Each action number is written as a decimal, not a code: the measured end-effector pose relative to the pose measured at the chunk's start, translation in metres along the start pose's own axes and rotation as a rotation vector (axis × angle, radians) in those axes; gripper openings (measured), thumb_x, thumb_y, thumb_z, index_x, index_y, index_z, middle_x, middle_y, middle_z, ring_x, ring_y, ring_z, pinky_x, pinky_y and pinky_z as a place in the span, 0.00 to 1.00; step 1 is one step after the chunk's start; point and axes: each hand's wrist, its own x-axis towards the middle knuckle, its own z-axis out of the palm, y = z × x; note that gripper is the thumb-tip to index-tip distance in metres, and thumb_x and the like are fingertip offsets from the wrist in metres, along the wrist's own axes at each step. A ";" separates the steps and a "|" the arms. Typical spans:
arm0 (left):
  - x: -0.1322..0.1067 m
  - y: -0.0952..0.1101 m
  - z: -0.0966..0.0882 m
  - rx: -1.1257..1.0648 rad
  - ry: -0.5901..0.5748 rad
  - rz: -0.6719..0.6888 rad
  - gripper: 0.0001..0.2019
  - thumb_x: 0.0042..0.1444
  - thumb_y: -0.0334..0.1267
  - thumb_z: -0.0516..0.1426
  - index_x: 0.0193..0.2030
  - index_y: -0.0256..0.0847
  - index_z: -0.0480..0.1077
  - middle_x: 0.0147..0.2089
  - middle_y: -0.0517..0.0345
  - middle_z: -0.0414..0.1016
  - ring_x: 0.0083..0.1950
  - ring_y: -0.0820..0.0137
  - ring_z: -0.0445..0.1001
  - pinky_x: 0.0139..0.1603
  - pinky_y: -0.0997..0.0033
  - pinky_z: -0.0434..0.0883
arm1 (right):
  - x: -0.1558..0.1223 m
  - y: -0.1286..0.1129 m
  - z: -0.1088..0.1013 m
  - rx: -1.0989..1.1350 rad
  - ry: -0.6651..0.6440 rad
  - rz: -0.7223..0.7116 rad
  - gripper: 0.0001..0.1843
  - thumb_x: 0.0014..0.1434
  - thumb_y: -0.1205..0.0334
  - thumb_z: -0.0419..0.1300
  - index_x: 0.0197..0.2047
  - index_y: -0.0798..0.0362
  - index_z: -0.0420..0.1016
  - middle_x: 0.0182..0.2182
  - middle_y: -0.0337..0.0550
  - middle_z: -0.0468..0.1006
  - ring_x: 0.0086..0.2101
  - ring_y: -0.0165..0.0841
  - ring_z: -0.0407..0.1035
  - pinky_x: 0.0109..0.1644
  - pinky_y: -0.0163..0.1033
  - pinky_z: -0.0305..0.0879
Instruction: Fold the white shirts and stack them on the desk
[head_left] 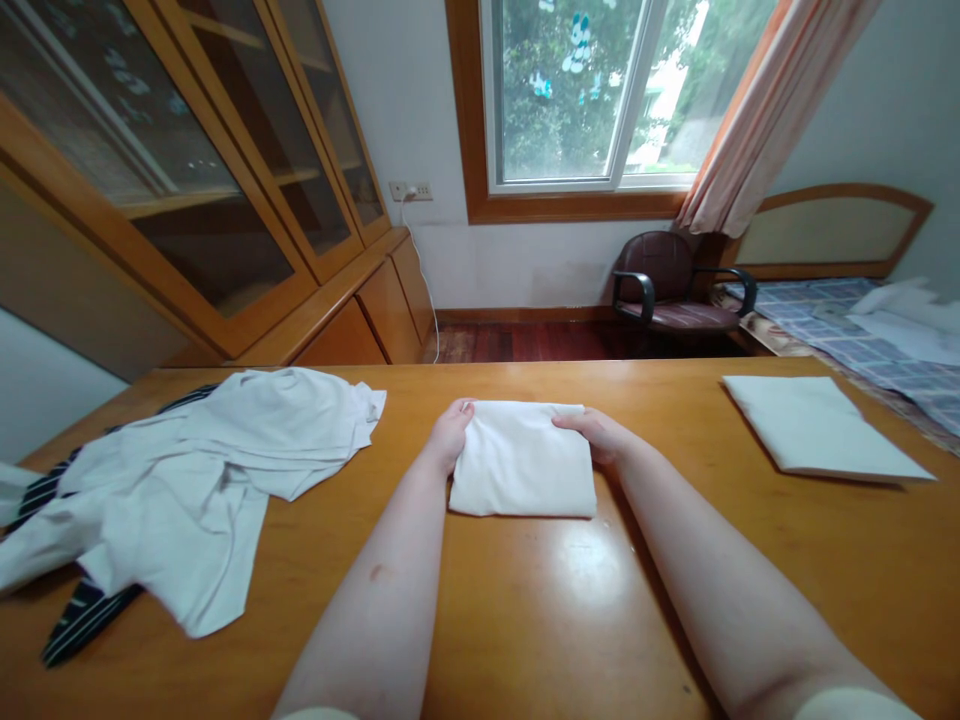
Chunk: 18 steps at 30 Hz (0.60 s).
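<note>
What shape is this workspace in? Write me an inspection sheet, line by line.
Surface: wooden table, shiny, light reflected.
Things in hand: folded white cloth, slightly wrinkled.
Clutter: rumpled white cloth over dark striped cloth, left; flat white item, right, material unclear.
Hands: left hand grips the folded cloth's upper left corner; right hand grips its upper right side.
Cables: white cord hangs from wall socket, beyond the table.
Surroundings: cabinet, window, curtain, chair, bed.

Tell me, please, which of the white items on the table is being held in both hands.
The folded cloth between the left hand and right hand; the rumpled white pile at left and flat white item at right are untouched.
</note>
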 end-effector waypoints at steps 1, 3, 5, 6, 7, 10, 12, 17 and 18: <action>0.000 0.000 0.000 -0.006 -0.004 -0.004 0.15 0.46 0.47 0.62 0.35 0.39 0.69 0.29 0.60 0.72 0.31 0.70 0.70 0.35 0.71 0.66 | 0.000 0.000 0.000 -0.010 0.001 -0.014 0.13 0.46 0.65 0.66 0.38 0.57 0.78 0.39 0.50 0.81 0.39 0.40 0.76 0.48 0.44 0.71; 0.000 0.001 -0.001 -0.016 -0.012 -0.002 0.15 0.46 0.47 0.63 0.35 0.39 0.69 0.30 0.60 0.73 0.31 0.70 0.71 0.36 0.71 0.66 | -0.001 0.000 0.001 -0.029 -0.014 -0.040 0.15 0.46 0.63 0.67 0.39 0.57 0.78 0.39 0.49 0.81 0.39 0.40 0.76 0.48 0.44 0.70; 0.001 0.001 -0.003 -0.025 -0.012 0.002 0.16 0.45 0.47 0.63 0.35 0.39 0.70 0.30 0.59 0.73 0.32 0.69 0.71 0.36 0.70 0.67 | -0.002 0.000 0.000 -0.052 -0.058 -0.062 0.18 0.45 0.60 0.67 0.40 0.57 0.77 0.40 0.50 0.81 0.39 0.41 0.75 0.48 0.45 0.69; 0.002 0.001 -0.004 -0.029 -0.010 0.003 0.16 0.45 0.47 0.63 0.36 0.38 0.70 0.30 0.59 0.73 0.32 0.69 0.71 0.36 0.70 0.67 | -0.003 0.000 0.000 -0.069 -0.080 -0.071 0.19 0.44 0.60 0.68 0.41 0.57 0.77 0.40 0.50 0.80 0.39 0.41 0.75 0.48 0.45 0.69; 0.003 0.000 -0.005 -0.033 -0.009 0.003 0.16 0.45 0.46 0.63 0.36 0.38 0.70 0.30 0.59 0.73 0.32 0.69 0.71 0.36 0.70 0.67 | -0.003 0.001 0.000 -0.092 -0.093 -0.079 0.21 0.42 0.60 0.69 0.41 0.57 0.77 0.40 0.50 0.80 0.40 0.42 0.75 0.48 0.46 0.69; 0.006 -0.001 -0.007 -0.048 -0.006 0.002 0.14 0.46 0.44 0.63 0.36 0.37 0.71 0.30 0.59 0.74 0.32 0.69 0.72 0.37 0.71 0.67 | -0.002 0.001 0.002 -0.151 -0.044 -0.112 0.22 0.37 0.63 0.70 0.39 0.57 0.78 0.38 0.49 0.81 0.39 0.42 0.75 0.47 0.45 0.68; 0.007 -0.001 -0.006 -0.079 0.019 -0.003 0.12 0.49 0.42 0.61 0.36 0.37 0.71 0.31 0.58 0.75 0.34 0.68 0.73 0.39 0.71 0.68 | -0.002 -0.002 0.006 -0.170 0.018 -0.143 0.20 0.36 0.64 0.70 0.37 0.58 0.79 0.36 0.49 0.81 0.37 0.42 0.75 0.45 0.45 0.69; 0.008 0.003 -0.003 -0.248 0.052 -0.102 0.15 0.63 0.45 0.47 0.39 0.37 0.69 0.34 0.54 0.76 0.37 0.68 0.76 0.43 0.67 0.70 | -0.017 -0.032 0.018 -0.143 0.168 -0.339 0.18 0.36 0.64 0.70 0.35 0.57 0.79 0.34 0.46 0.81 0.36 0.42 0.75 0.44 0.46 0.69; 0.008 0.004 -0.003 -0.259 0.038 -0.128 0.16 0.64 0.46 0.45 0.39 0.37 0.68 0.34 0.53 0.76 0.36 0.68 0.76 0.42 0.66 0.71 | -0.022 -0.039 0.016 -0.108 0.208 -0.396 0.18 0.37 0.64 0.70 0.36 0.57 0.79 0.35 0.46 0.81 0.36 0.43 0.75 0.43 0.46 0.70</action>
